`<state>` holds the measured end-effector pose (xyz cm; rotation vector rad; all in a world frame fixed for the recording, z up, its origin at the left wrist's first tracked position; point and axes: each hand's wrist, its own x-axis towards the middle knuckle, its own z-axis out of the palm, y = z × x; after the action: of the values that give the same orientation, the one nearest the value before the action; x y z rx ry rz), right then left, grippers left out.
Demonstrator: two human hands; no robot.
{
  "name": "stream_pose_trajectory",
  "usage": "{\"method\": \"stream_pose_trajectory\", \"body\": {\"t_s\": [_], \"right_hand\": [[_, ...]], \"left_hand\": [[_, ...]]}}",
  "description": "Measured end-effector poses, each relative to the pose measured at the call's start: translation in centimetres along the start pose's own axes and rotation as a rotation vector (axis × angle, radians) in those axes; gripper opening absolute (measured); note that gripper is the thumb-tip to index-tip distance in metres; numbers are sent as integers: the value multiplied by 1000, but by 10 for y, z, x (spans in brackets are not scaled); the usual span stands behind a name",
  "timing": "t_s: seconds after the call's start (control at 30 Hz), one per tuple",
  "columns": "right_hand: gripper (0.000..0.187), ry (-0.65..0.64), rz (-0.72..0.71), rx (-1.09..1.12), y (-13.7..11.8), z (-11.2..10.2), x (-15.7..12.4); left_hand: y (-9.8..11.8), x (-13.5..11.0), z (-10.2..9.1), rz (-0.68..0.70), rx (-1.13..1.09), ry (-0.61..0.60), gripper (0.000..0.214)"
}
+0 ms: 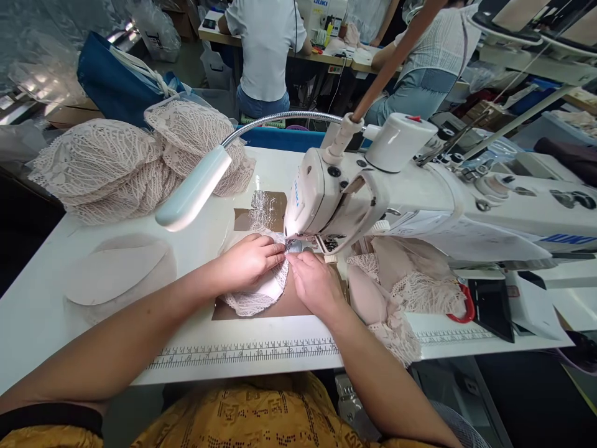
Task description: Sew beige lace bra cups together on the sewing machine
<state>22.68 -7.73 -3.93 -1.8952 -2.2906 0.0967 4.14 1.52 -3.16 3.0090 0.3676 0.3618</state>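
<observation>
While the left hand point(252, 258) flattens over lace point(254, 303), the right hand point(318, 283) curls.

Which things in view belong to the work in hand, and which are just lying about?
In the work:
lace piece, under the left hand, with the right hand at its edge
sewing machine
lamp
lace pile, probably related

Apparently lying about:
blue bag
red handle
plastic bag

mustard top point(224, 423) | dark geometric motifs point(277, 401), perhaps printed, hard to tell | left sleeve point(51, 437): mustard, black cuff point(56, 415)
</observation>
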Motion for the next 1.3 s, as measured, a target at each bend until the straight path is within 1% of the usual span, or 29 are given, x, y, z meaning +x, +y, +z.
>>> {"method": "stream_pose_trajectory", "body": {"t_s": [0.33, 0.5, 0.63, 0.8, 0.97, 1.3], "right_hand": [[42, -26, 3, -1, 0, -1, 1], [40, -23, 4, -1, -2, -2, 1], [40, -21, 0, 14, -2, -3, 1], [39, -5, -8, 57, 1, -3, 0], [37, 20, -16, 97, 3, -3, -2], [38, -34, 8, 124, 1, -6, 0]], "left_hand": [[-3, 1, -5, 0, -15, -66, 35], [-3, 1, -7, 3, -28, -77, 35], [-4, 1, -8, -4, -55, -60, 33], [-9, 2, -5, -27, -46, -48, 37], [-11, 2, -1, -27, -37, 0, 32], [-8, 1, 1, -53, -106, 65, 34]]}}
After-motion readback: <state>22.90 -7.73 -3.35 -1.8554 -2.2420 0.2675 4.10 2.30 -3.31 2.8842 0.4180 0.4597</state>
